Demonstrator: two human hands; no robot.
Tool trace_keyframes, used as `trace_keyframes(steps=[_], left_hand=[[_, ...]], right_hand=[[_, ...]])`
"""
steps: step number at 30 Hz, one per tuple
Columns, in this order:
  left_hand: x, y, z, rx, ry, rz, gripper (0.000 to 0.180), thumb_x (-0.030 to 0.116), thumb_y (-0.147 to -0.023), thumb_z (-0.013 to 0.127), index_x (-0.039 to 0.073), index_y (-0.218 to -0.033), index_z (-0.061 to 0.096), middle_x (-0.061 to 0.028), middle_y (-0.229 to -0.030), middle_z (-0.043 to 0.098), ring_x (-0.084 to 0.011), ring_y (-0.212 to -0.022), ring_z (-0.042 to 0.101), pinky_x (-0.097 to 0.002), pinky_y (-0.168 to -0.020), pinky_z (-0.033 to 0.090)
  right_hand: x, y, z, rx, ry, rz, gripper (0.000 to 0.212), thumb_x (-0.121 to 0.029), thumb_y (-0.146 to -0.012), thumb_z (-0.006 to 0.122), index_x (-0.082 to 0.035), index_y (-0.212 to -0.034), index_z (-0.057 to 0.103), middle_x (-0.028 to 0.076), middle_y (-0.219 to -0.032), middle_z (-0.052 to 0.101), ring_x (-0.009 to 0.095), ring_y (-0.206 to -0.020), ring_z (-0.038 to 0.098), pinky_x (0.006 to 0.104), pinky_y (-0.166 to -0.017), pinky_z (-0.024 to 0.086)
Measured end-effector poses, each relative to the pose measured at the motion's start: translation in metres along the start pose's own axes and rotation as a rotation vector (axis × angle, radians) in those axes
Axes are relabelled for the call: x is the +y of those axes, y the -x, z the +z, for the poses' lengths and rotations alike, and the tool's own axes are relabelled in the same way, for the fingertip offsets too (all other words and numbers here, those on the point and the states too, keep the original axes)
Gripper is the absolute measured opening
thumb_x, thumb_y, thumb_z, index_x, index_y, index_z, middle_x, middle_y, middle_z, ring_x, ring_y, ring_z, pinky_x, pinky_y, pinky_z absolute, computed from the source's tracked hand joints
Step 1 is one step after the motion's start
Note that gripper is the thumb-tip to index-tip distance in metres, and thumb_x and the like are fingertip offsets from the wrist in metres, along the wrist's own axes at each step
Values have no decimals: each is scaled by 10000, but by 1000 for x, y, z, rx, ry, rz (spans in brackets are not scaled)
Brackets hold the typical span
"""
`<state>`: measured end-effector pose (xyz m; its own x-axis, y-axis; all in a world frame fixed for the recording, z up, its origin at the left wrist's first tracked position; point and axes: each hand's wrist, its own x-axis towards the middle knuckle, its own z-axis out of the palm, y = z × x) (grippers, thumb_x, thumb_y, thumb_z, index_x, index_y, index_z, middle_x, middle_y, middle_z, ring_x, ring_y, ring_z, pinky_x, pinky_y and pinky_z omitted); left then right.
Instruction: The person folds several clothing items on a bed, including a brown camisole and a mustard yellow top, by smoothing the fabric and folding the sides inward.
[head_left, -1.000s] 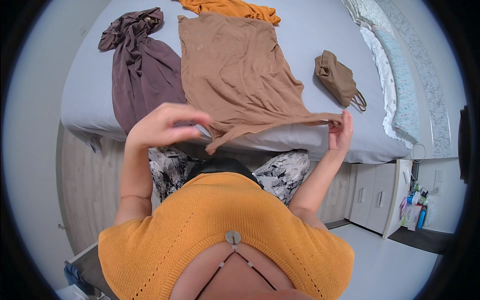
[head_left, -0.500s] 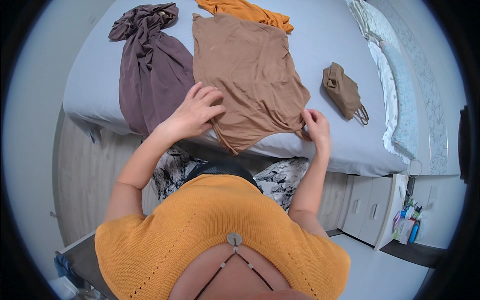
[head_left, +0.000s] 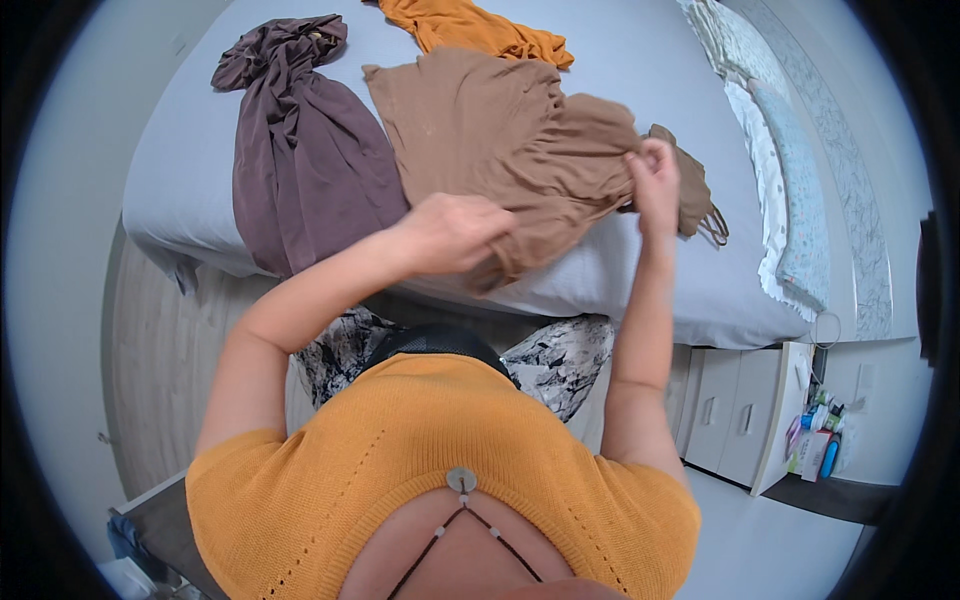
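A light brown top (head_left: 480, 130) lies partly on the bed, its near and right parts lifted and bunched into folds. My left hand (head_left: 455, 232) is closed on the near edge of the cloth, slightly blurred. At the right edge, my right hand (head_left: 655, 178) pinches a gathered part of the same top, held just above the bed. Behind that hand, partly covered, rests a folded olive-brown garment (head_left: 695, 190) with thin straps. To the left a dark purple garment (head_left: 310, 170) is spread lengthwise, its far end bunched.
An orange garment (head_left: 480, 28) lies at the far side of the bed (head_left: 170, 190). Pillows (head_left: 785, 200) line the bed's right end. A white drawer cabinet (head_left: 725, 415) stands at the near right, with small bottles and boxes (head_left: 818, 440) beside it.
My right hand has lifted the top's right edge up and away, bunching the cloth. My left hand has moved right and closed on the near edge. The top now partly covers the olive-brown garment.
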<state>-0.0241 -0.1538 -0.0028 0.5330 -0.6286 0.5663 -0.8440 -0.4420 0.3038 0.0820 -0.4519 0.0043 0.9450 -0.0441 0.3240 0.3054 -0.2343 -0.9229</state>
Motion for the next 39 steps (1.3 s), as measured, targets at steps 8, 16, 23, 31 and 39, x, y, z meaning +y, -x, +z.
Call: trace_keyframes(steps=[8,16,23,31,39], left_hand=[[82,-94,95,-152,582,114,365,159,-824,608,20,-1149,520,-158,-1061,592,-337,-1016,569,-420,-844,477],[-19,-77,109,116,425,-87,244,113,-831,616,36,-1063,610,-136,-1102,600,-303,-1056,558,-385,-928,448],[-138,-38,63,351,86,-542,224,134,-838,588,31,-1036,611,-125,-1019,612,-306,-986,548,-370,-863,438],[-135,-35,75,352,-141,-396,219,152,-824,626,51,-1019,623,-112,-1038,611,-308,-993,538,-388,-865,438],[-132,-33,71,357,-139,-404,200,146,-824,625,54,-1002,629,-105,-1035,617,-307,-991,544,-389,-864,438]], right_hand=[[-27,-59,-101,-184,279,72,251,-49,-861,562,-35,-1110,584,97,-957,672,149,-821,637,273,-724,502],[51,-9,-155,-105,1241,277,316,-204,-804,589,-133,-1112,601,139,-1006,658,359,-968,602,441,-814,483],[92,-18,-192,94,665,373,449,-431,-885,545,-3,-969,650,165,-864,681,266,-833,647,366,-750,479],[129,-45,-215,254,703,468,844,-523,-730,704,63,-1288,467,248,-1244,546,317,-1139,553,365,-935,449],[105,-76,-149,10,265,471,852,-322,-673,821,27,-1342,426,221,-1272,523,264,-1144,536,347,-933,450]])
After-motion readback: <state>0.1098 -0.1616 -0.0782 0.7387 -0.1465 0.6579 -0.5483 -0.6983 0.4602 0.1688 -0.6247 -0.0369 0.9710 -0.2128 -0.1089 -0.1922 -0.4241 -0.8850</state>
